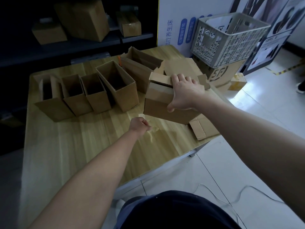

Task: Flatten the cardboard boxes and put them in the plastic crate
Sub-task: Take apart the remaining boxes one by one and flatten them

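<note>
My right hand [184, 91] grips a brown cardboard box [163, 104] at its upper right corner, fingers over the top flap and thumb on the front face; the box stands tilted on the wooden table [82, 146]. My left hand [140, 125] hovers low over the table just left of that box, fingers curled into a fist with nothing in it. Several open upright boxes [92, 93] stand in a row at the table's far left. The grey plastic crate [227, 40] sits tilted on a printed carton beyond the table's right corner.
Flattened cardboard pieces [201, 128] lie under and behind the held box near the table's right edge. A dark shelf with sealed cartons [82, 20] runs along the back. A thin cable [231, 200] trails on the white tiled floor to the right.
</note>
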`<action>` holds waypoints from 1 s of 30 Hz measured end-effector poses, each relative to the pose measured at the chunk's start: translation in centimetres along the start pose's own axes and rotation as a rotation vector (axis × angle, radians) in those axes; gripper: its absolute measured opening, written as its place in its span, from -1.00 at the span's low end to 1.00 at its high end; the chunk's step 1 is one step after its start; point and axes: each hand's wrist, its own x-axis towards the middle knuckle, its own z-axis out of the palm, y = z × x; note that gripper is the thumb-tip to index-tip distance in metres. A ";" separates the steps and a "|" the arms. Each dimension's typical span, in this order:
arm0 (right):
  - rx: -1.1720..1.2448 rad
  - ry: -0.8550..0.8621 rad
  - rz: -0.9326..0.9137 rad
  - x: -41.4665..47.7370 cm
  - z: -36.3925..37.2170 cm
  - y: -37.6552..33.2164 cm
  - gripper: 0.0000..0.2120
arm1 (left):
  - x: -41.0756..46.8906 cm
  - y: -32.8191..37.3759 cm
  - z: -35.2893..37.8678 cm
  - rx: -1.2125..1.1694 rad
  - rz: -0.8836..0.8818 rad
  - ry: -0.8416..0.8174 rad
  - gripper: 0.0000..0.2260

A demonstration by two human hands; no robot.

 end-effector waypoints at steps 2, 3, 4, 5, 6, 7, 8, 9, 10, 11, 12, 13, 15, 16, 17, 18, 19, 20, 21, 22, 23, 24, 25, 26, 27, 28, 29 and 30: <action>0.005 -0.003 -0.007 -0.1 0.0 -0.1 0.04 | -0.1 -0.1 -0.2 -0.002 -0.012 0.002 -0.82; 0.005 -0.004 -0.007 -0.1 0.0 -0.1 0.04 | 0.0 -0.2 -0.3 -0.021 -0.028 -0.003 -0.81; 0.001 -0.004 -0.008 -0.2 -0.1 -0.1 0.03 | 0.1 -0.1 -0.5 -0.056 -0.050 -0.009 -0.76; -0.003 -0.003 -0.010 -0.2 -0.2 -0.2 0.04 | 0.2 -0.1 -0.7 -0.086 -0.072 -0.009 -0.71; -0.009 -0.001 -0.012 -0.2 -0.2 -0.3 0.04 | 0.2 0.0 -1.0 -0.090 -0.084 0.008 -0.69; -0.016 0.004 -0.015 -0.3 -0.4 -0.4 0.04 | 0.3 0.3 -1.3 -0.071 -0.081 0.038 -0.68; -0.025 0.010 -0.021 -0.3 -0.6 -0.5 0.03 | 0.4 0.5 -1.6 -0.052 -0.070 0.072 -0.69; -0.036 0.014 -0.030 -0.2 -0.8 -0.7 0.03 | 0.5 0.9 -1.9 -0.052 -0.046 0.114 -0.72; -0.048 0.017 -0.044 -0.2 -1.0 -0.9 0.03 | 0.3 1.5 -2.3 -0.073 -0.011 0.156 -0.77; -0.062 0.016 -0.062 -0.1 -1.3 -1.2 0.04 | 0.1 2.2 -2.7 -0.120 0.036 0.193 -0.82; -0.080 0.013 -0.082 -0.1 -1.7 -1.5 0.06 | -0.4 3.2 -3.2 -0.217 0.080 0.227 -0.86; -0.102 0.009 -0.100 0.0 -2.1 -1.9 0.07 | -1.0 4.4 -3.6 -0.347 0.113 0.266 -0.88; -0.152 0.007 -0.139 0.1 -3.0 -2.9 0.08 | -2.4 6.7 -5.2 -0.520 0.160 0.391 -0.79; -0.176 0.003 -0.156 0.2 -3.4 -3.5 0.09 | -3.1 7.6 -6.2 -0.524 0.180 0.444 -0.76; -0.194 -0.005 -0.173 0.3 -3.8 -4.3 0.08 | -3.8 8.2 -7.2 -0.533 0.193 0.466 -0.73; -0.206 -0.018 -0.192 0.5 -4.2 -5.2 0.08 | -4.5 8.7 -8.3 -0.539 0.188 0.445 -0.72; -0.215 -0.031 -0.208 0.8 -4.4 -6.2 0.08 | -5.1 9.0 -9.5 -0.545 0.175 0.406 -0.71; -0.225 -0.044 -0.221 1.1 -4.6 -7.4 0.08 | -5.7 9.1 -10.7 -0.534 0.159 0.369 -0.71; -0.235 -0.056 -0.232 1.4 -4.6 -8.8 0.08 | -6.2 8.8 -12.0 -0.503 0.147 0.344 -0.70; -0.238 -0.065 -0.238 1.7 -4.4 -10.2 0.09 | -6.5 8.4 -13.1 -0.467 0.137 0.335 -0.67; -0.227 -0.072 -0.242 1.9 -4.1 -11.6 0.09 | -6.8 7.8 -14.1 -0.435 0.129 0.336 -0.65; -0.206 -0.077 -0.245 2.1 -3.5 -13.1 0.10 | -7.1 7.0 -15.0 -0.410 0.123 0.350 -0.66; -0.179 -0.083 -0.247 2.2 -2.7 -14.6 0.10 | -7.2 6.1 -15.8 -0.389 0.114 0.369 -0.69; -0.152 -0.096 -0.246 2.3 -1.6 -16.1 0.10 | -7.3 5.1 -16.5 -0.371 0.097 0.388 -0.73; -0.130 -0.115 -0.243 2.3 -0.5 -17.5 0.11 | -7.3 4.0 -17.2 -0.368 0.075 0.406 -0.75; -0.112 -0.139 -0.239 2.2 0.7 -18.8 0.12 | -7.2 3.0 -17.7 -0.380 0.046 0.424 -0.76; -0.097 -0.162 -0.232 2.2 1.9 -19.9 0.12 | -7.1 1.9 -18.1 -0.403 0.009 0.439 -0.76; -0.083 -0.184 -0.225 2.1 3.1 -20.9 0.12 | -7.0 0.9 -18.4 -0.430 -0.034 0.447 -0.76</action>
